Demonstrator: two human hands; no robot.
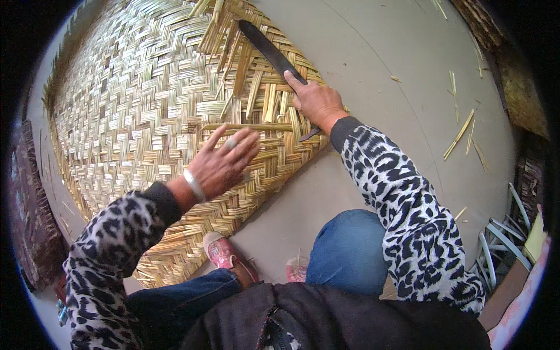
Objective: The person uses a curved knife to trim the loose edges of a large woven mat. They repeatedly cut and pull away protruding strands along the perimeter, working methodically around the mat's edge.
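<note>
A large woven mat [134, 116] of pale, straw-like strips fills the left and middle of the view. My right hand [318, 104] is closed around a long, flat, dark metal blade [269, 49], with its thumb laid along it. The blade points up and left over loose strip ends [242, 70] at the mat's right edge. A dark curved end shows below that hand. My left hand [224, 157], slightly blurred, hovers over or rests on the mat with its fingers apart. Just beyond its fingertips a loose strip [251, 126] lies across the weave.
Cut bits of straw [459, 134] lie scattered on the grey floor [373, 87] at right. A dark log-like piece [35, 210] stands at the far left. Pale bent rods [507, 242] sit at the lower right. My shoe [220, 251] is beside the mat's near edge.
</note>
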